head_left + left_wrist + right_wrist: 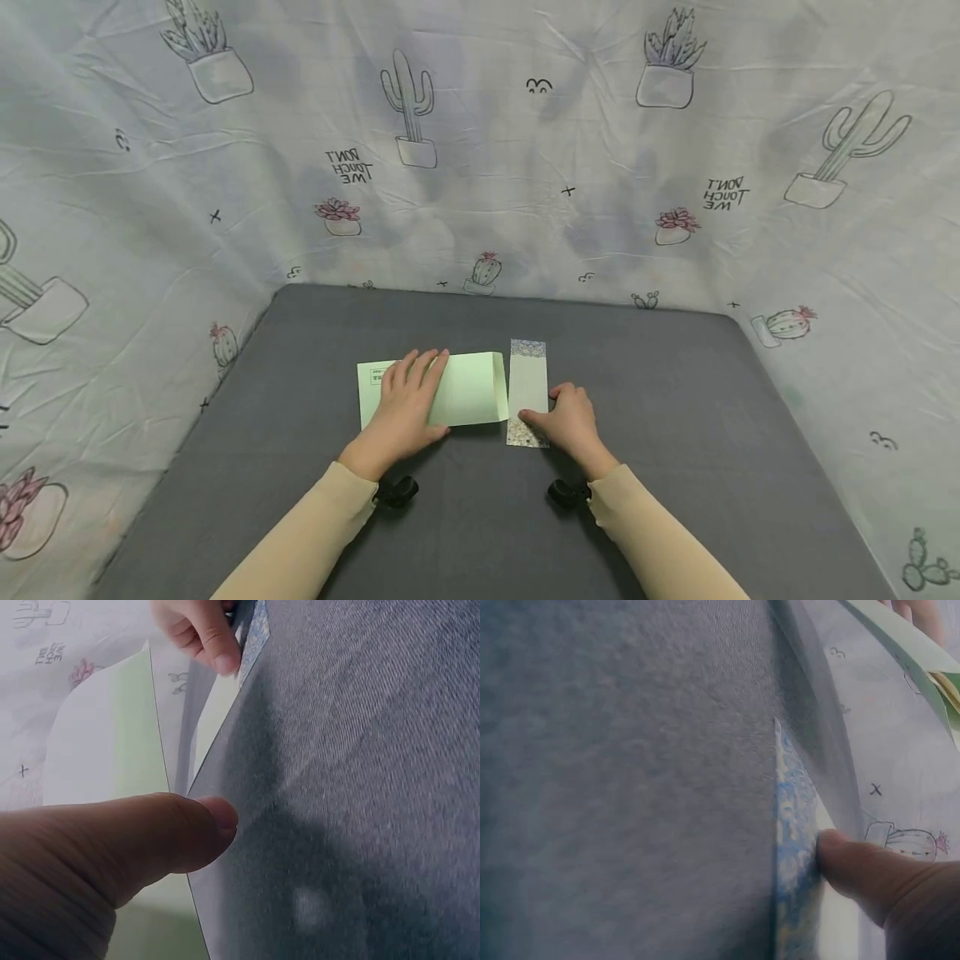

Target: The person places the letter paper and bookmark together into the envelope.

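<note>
Pale-green envelope (pixel 468 387) under left, patterned card (pixel 528 379) pinched right

My left hand (pixel 405 408): fingers spread, nearly straight, resting across the envelope; nothing gripped. Envelope lies lengthwise on the grey counter (pixel 450 542), flap (pixel 500 386) toward the card. Card set crosswise, just beside that flap. My right hand (pixel 572 421): thumb on the card's face, other fingers curled at its right edge, nearly closed.

Risks, my judgement: a harder pinch could bow the thin card; a leftward shove could snag and crumple the flap; light left pressure could let the envelope skid.

Unclear: print partly covered by left fingers; right fingertips' hold beneath the card; envelope's contents.
</note>
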